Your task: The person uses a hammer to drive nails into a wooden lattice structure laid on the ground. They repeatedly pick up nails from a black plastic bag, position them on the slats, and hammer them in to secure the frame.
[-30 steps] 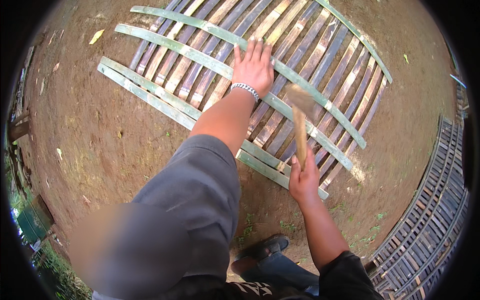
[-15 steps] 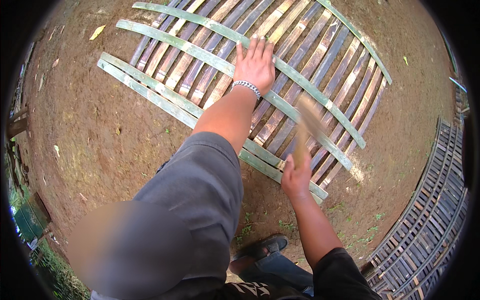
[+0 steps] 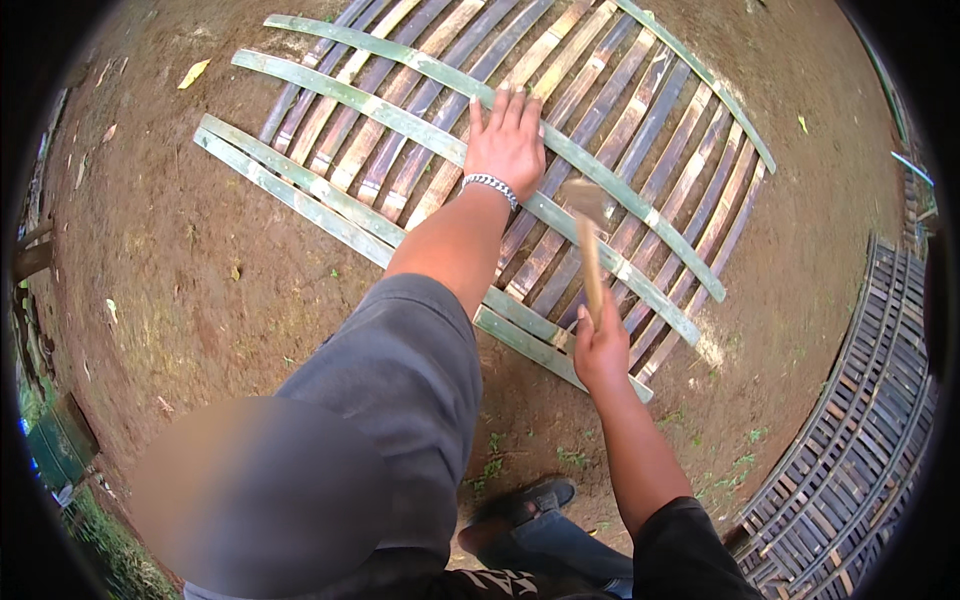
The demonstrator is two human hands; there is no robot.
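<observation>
Left hand point(image 3: 508, 140) lay flat, fingers spread, on bamboo slat panel point(image 3: 520, 170); right hand point(image 3: 600, 350) gripped hammer point(image 3: 588, 235)
Panel lay on bare dirt ground point(image 3: 200, 280); second slat panel point(image 3: 860, 440) well apart at right, dark shoe point(image 3: 520, 505) below

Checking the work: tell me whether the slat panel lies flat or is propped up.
Flat: the slat panel lies on the dirt ground, left hand pressing it.

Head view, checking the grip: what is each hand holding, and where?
Right hand grips the wooden-handled hammer at its handle's lower end; left hand lies flat on the bamboo slat panel.
</observation>
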